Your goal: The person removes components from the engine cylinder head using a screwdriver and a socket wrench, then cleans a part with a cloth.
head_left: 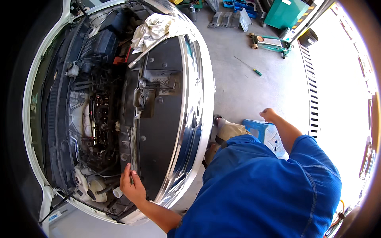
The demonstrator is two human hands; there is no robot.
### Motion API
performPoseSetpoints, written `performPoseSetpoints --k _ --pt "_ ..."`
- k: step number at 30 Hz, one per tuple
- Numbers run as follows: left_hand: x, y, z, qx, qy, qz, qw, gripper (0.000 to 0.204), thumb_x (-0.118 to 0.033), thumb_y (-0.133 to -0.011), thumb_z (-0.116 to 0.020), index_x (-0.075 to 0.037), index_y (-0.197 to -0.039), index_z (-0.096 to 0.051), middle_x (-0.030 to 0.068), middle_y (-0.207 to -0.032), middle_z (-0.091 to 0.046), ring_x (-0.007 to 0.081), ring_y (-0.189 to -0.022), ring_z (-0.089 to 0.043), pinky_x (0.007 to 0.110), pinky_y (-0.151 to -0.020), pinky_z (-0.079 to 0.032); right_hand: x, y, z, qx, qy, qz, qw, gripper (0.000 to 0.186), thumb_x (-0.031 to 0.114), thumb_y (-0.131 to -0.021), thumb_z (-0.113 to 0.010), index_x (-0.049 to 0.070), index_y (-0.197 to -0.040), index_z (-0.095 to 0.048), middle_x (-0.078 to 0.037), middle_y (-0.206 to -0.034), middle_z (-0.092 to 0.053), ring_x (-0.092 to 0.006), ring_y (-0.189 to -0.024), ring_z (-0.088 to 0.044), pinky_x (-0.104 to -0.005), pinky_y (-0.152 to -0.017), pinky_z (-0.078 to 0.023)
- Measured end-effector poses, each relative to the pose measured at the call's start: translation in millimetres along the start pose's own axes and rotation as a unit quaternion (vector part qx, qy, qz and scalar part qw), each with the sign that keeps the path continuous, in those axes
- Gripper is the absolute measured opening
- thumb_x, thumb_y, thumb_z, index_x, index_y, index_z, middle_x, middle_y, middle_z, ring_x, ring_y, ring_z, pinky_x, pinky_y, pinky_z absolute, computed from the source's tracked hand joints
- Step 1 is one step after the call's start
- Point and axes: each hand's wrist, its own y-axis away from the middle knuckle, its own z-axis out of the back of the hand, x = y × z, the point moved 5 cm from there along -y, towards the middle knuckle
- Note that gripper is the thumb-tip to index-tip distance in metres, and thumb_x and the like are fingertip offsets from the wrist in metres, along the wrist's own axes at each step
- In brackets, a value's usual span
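My left hand (134, 189) is over the near end of the car's black front cover (156, 137), beside the engine bay. Between its thumb and fingers sits a small dark metal piece (131, 179), too small to name. Just beyond the fingertips, thin metal rods (134, 144) lie along the cover's inner edge. The uncovered engine (102, 119) shows to the left, with dark parts in a row. My right hand (269, 115) is out to the right above a blue and white plastic stool (260, 129). Its fingers are curled in, and whatever they may hold is hidden.
A crumpled white cloth (156, 29) lies on the far end of the front cover. On the grey floor are a green-handled screwdriver (257, 72) and a green floor jack (272, 43). A slotted drain (311, 87) runs along the right. The chrome bumper edge (194, 107) stands between me and the engine.
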Motion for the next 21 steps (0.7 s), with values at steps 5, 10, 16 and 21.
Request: performPoseSetpoints --k 5,10,16,21 --pt "-58 -17 -60 0.073 -0.008 -0.046 0.996 0.028 -0.003 -0.092 -0.062 -0.003 -0.118 -0.071 0.0134 -0.089 -0.068 0.0242 -0.078 -0.066 0.033 -0.069 -0.052 -97 -22 -14 0.067 -0.070 -0.148 0.984 0.049 0.046 -0.095 -0.056 0.001 -0.087 -0.074 -0.013 -0.071 -0.071 -0.0236 -0.056 -0.067 -0.0383 -0.057 -0.057" --pt "-151 -76 -123 0.110 -0.006 -0.047 0.993 0.029 -0.006 -0.089 -0.069 -0.007 -0.118 -0.072 0.0115 -0.092 -0.068 0.0230 -0.079 -0.067 0.032 -0.071 -0.052 -78 -86 29 0.041 -0.170 -0.061 0.983 0.037 0.035 -0.091 -0.065 0.001 -0.104 -0.071 -0.011 -0.073 -0.071 -0.0207 -0.060 -0.068 -0.0366 -0.054 -0.055" --pt "-290 -174 -122 -0.043 0.097 -0.169 0.980 0.035 -0.010 -0.087 -0.074 -0.002 -0.121 -0.069 0.0127 -0.108 -0.068 0.0212 -0.082 -0.067 0.030 -0.076 -0.054 -58 -178 126 0.051 -0.270 0.006 0.961 0.034 0.027 -0.095 -0.064 0.002 -0.117 -0.064 -0.008 -0.091 -0.067 -0.0195 -0.066 -0.066 -0.0322 -0.050 -0.049" --pt "-372 -206 -169 0.024 0.127 -0.257 0.958 0.033 -0.010 -0.086 -0.074 -0.002 -0.118 -0.070 0.0126 -0.101 -0.071 0.0210 -0.082 -0.068 0.031 -0.073 -0.054 -81 -219 200 0.002 -0.346 -0.029 0.938 0.032 0.027 -0.097 -0.061 0.003 -0.117 -0.063 -0.007 -0.090 -0.066 -0.0173 -0.063 -0.065 -0.0309 -0.047 -0.046"
